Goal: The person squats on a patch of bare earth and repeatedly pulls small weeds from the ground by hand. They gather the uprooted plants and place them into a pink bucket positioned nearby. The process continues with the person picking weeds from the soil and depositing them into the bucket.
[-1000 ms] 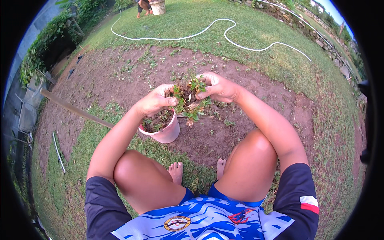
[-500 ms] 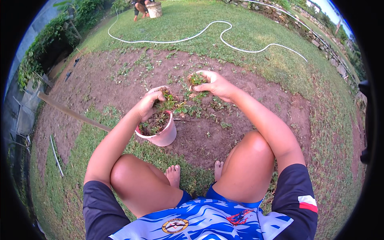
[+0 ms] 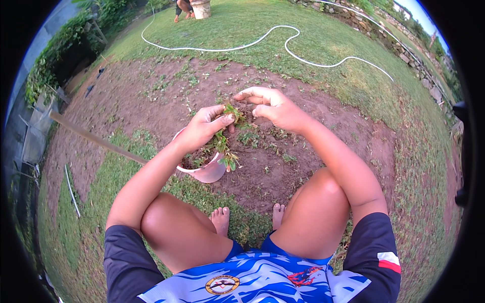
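Weeds over the pink pot

Weeds point(image 3: 226, 132) hang from my left hand point(image 3: 204, 127). The fingers point(image 3: 222, 121) of this hand are pressed together on the green stems, with the thumb on top, and the leaves and roots reach down to the rim of the pink pot point(image 3: 207, 170). The pot stands on the edge between bare soil point(image 3: 283, 151) and grass, just in front of my left knee, and it holds soil and more pulled plants. My left hand is directly above it.

My right hand point(image 3: 275, 107) is just beside the left one, a little higher and further from me. Its fingers are bent and partly spread; I cannot tell if they hold something, because the inside of the hand is hidden. It does not touch the weeds that I can see.

I squat with bare feet point(image 3: 221, 218) on the grass. A white hose point(image 3: 283, 40) lies curved on the lawn far ahead, and a long wooden handle point(image 3: 91, 137) lies on the ground at my left.
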The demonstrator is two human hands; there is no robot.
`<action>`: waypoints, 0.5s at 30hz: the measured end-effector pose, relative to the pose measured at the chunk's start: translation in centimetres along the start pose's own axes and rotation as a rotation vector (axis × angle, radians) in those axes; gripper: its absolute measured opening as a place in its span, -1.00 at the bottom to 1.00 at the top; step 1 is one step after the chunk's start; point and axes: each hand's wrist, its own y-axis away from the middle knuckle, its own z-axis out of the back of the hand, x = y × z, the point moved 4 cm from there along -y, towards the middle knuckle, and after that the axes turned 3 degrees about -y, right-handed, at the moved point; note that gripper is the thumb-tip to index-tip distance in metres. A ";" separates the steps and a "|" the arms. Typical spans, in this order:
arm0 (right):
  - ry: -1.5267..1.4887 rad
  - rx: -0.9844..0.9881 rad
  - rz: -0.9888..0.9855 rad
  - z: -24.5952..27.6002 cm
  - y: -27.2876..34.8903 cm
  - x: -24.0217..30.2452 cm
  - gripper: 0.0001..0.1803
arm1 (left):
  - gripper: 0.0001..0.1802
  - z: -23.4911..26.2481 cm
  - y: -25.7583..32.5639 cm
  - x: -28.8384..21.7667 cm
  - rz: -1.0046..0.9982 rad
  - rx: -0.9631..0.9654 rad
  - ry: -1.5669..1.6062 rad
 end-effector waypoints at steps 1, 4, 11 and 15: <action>0.047 0.015 0.034 0.0 0.1 0.3 -0.41 | -0.71 0.1 0.1 -0.2 -0.046 0.012 0.003; 0.134 0.057 0.174 -0.3 0.2 0.9 -0.37 | -0.70 0.3 0.4 -0.2 -0.069 0.038 -0.034; 0.197 -0.080 0.067 -0.4 0.2 1.1 -0.34 | -0.59 0.2 0.2 -0.7 -0.122 -0.104 0.005; 0.435 -0.090 0.029 -0.6 0.1 0.7 -0.36 | -0.57 -0.2 0.0 -1.2 -0.164 -0.118 -0.093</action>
